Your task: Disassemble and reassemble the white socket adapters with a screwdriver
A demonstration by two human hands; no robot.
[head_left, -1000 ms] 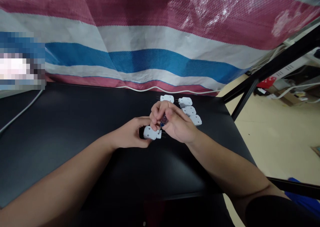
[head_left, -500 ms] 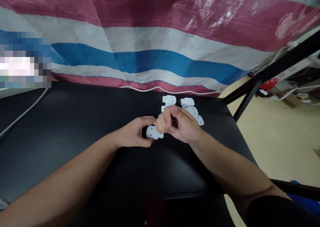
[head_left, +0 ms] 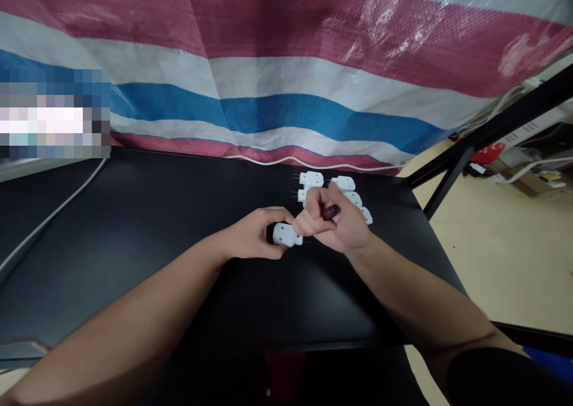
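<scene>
Head view: clamps the left hand point(head_left: 250, 234) on a white plug block point(head_left: 283, 234), with thumb and fingers set round its left end and two dark round spots facing up. Holds that block at the middle of a black table point(head_left: 179, 191), with thin prongs pointing right; cannot tell whether resting on the surface or just above. Curls the right hand point(head_left: 349, 228) into a fist near the left fingertips and partly over the block's right end, with fingers together around a dark tool point(head_left: 331, 212). Turns the tool's handle end up toward the camera. Cannot tell, behind the curled fingers, of any contact between tip and block. Shows beyond the right hand more white plug blocks: a left pair point(head_left: 313, 179) with prongs pointing left, and a right group of three point(head_left: 354, 199) slanting from far to near, both partly covered by the hand. Shows a white cable point(head_left: 278, 160) along the table's far edge, a striped sheet point(head_left: 277, 113) behind, and a black metal frame point(head_left: 492, 129) on the right.
</scene>
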